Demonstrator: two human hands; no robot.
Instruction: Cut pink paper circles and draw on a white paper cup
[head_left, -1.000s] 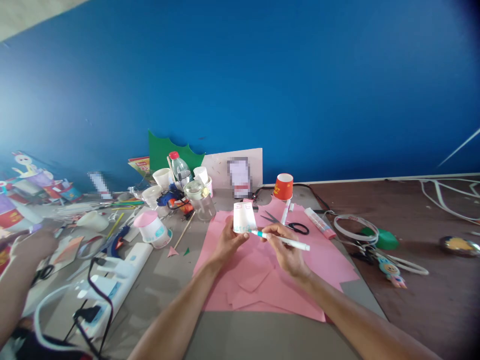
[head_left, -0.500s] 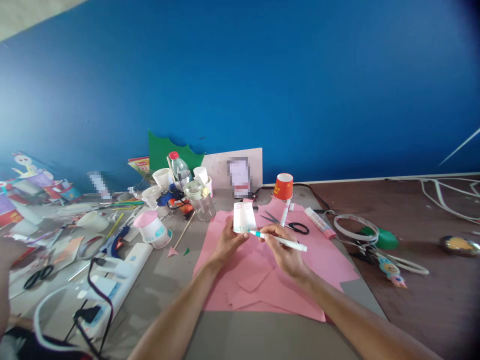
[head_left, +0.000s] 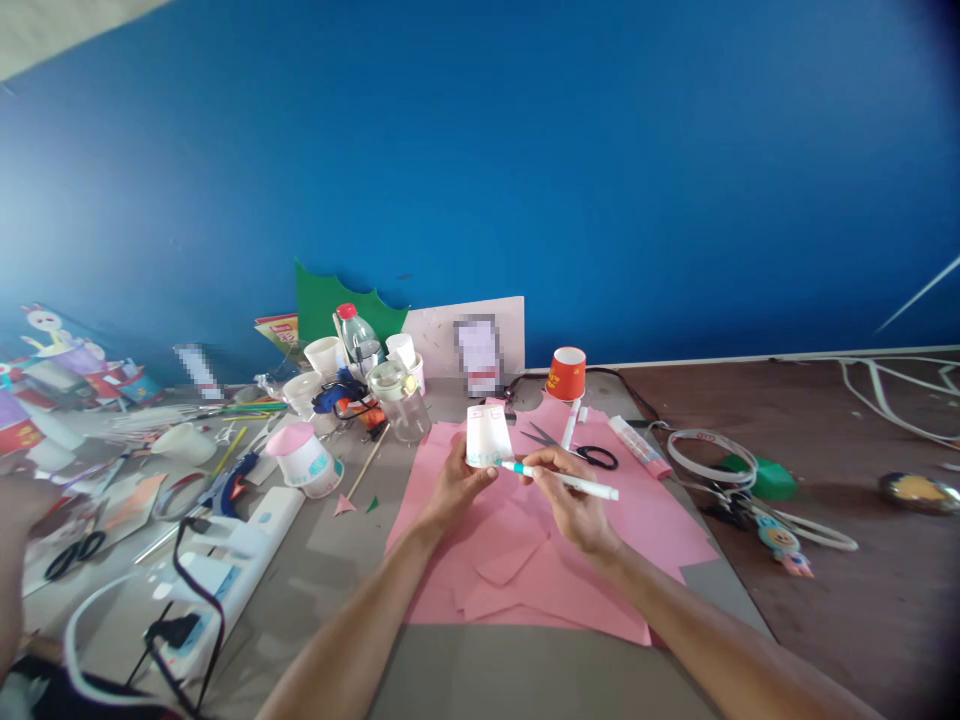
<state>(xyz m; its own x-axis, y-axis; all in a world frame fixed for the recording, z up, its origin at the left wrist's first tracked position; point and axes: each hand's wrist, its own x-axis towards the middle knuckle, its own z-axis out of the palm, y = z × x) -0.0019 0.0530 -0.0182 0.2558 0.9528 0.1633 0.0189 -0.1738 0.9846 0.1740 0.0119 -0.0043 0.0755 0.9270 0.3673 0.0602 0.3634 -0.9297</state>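
My left hand [head_left: 454, 482] grips a small white paper cup [head_left: 486, 435] held upside down above a spread of pink paper sheets [head_left: 525, 560]. The cup carries teal marks along its lower rim and small pink marks near its top. My right hand [head_left: 574, 500] pinches a white marker with a teal tip [head_left: 562, 480], and the tip rests against the cup's lower edge. Both forearms reach in from the bottom of the view.
Black scissors [head_left: 581, 450], a glue tube [head_left: 639, 446] and an orange cup [head_left: 567, 373] lie behind the pink paper. Left are a jar [head_left: 399, 398], a bottle [head_left: 357, 335], white cups, a power strip [head_left: 232, 555] with cables. Another person's arm [head_left: 19, 540] is at far left.
My hands, the cup and the marker have barely shifted. The other person's arm at the far left has pulled back toward the left edge.
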